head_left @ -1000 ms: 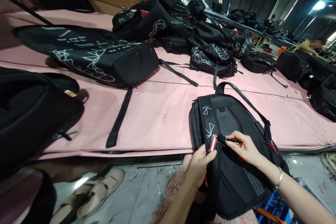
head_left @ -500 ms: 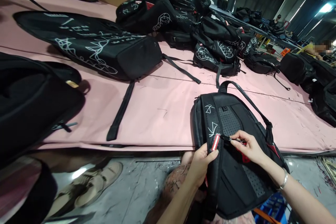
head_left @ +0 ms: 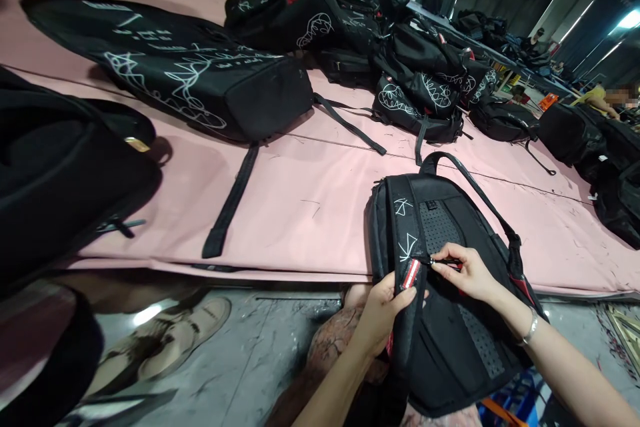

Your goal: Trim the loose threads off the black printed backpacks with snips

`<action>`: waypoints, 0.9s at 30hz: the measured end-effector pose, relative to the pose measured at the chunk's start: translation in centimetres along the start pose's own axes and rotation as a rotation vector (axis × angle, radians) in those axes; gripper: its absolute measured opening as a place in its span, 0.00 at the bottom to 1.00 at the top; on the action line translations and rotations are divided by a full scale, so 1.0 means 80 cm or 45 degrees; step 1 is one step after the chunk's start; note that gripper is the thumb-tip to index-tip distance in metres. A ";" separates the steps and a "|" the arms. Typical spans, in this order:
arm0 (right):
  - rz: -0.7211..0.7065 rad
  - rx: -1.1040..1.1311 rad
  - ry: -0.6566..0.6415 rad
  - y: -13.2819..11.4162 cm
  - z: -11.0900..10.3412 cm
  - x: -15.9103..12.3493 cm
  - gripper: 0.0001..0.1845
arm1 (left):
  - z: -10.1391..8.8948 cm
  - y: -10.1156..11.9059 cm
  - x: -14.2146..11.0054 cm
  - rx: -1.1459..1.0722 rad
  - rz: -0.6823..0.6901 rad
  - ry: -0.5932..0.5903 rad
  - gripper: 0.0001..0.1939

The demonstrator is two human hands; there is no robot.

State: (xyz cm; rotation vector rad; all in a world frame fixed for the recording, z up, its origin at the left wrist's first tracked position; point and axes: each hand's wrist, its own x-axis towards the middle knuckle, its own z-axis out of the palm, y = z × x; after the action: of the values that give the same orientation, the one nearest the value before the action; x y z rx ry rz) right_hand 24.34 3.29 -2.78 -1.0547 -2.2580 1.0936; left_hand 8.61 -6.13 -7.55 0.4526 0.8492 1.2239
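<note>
A black backpack (head_left: 450, 340) leans on the table edge and my lap, its padded, perforated back panel facing up. My left hand (head_left: 383, 317) is closed around its shoulder strap (head_left: 409, 223), thumb just below a red-and-white striped patch (head_left: 411, 274). White line drawings mark the strap above the patch. My right hand (head_left: 467, 273) pinches a slim black tool (head_left: 445, 261) with a small shiny part; its exact kind is unclear. The tool's tip reaches the strap's edge beside the patch's upper end. A silver bracelet circles my right wrist.
Pink sheeting (head_left: 300, 213) covers the table. A black backpack with white drawings (head_left: 185, 80) lies at the left, another black bag (head_left: 65, 180) nearer me. Several more bags (head_left: 425, 80) are piled behind. A co-worker's sandalled foot (head_left: 185, 340) shows below left; a blue crate (head_left: 513, 397) stands low at right.
My right hand has shifted slightly left and up with the black tool, whose tip is now nearer the strap's edge. My left hand keeps its hold; the view has tilted slightly.
</note>
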 end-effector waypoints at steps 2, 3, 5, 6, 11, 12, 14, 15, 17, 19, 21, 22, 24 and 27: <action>0.051 0.139 0.023 0.001 0.001 0.004 0.13 | 0.001 0.004 -0.004 0.043 0.016 0.019 0.18; 0.085 0.220 0.033 0.002 0.000 0.007 0.13 | 0.000 0.006 -0.006 0.062 0.026 0.028 0.19; 0.139 0.330 0.014 0.004 -0.006 0.013 0.14 | -0.005 0.010 -0.011 0.085 0.047 0.026 0.22; 0.151 0.348 -0.025 0.005 -0.011 0.016 0.15 | -0.009 0.012 -0.013 0.097 0.054 0.016 0.23; 0.210 0.267 -0.301 0.000 -0.034 0.040 0.15 | -0.035 0.025 -0.022 0.148 0.033 -0.002 0.25; 0.241 0.260 -0.355 -0.003 -0.036 0.046 0.16 | -0.039 0.029 -0.023 0.138 0.023 -0.008 0.26; 0.286 0.277 -0.449 -0.008 -0.036 0.059 0.18 | -0.043 0.035 -0.025 0.121 0.002 -0.033 0.27; 0.291 0.297 -0.489 -0.010 -0.034 0.065 0.18 | -0.044 0.038 -0.026 0.122 -0.009 -0.043 0.27; 0.264 0.331 -0.559 -0.013 -0.031 0.078 0.19 | -0.045 0.042 -0.027 0.121 -0.022 -0.054 0.26; 0.240 0.329 -0.632 -0.016 -0.028 0.089 0.18 | -0.046 0.043 -0.027 0.118 -0.025 -0.061 0.25; 0.245 0.294 -0.693 -0.018 -0.027 0.097 0.18 | -0.048 0.043 -0.026 0.113 -0.023 -0.070 0.25; 0.249 0.279 -0.710 -0.019 -0.027 0.100 0.19 | -0.049 0.042 -0.026 0.111 -0.021 -0.077 0.25; 0.254 0.267 -0.732 -0.022 -0.028 0.105 0.19 | -0.051 0.042 -0.026 0.102 -0.019 -0.090 0.24; 0.253 0.279 -0.746 -0.025 -0.030 0.108 0.18 | -0.052 0.043 -0.027 0.084 -0.022 -0.093 0.23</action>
State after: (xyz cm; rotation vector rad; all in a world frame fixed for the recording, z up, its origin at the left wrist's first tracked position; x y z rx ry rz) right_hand 19.52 10.36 0.61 -0.9711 -2.4046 1.8897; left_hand 3.05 -7.64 -7.03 0.5391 0.8312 1.1589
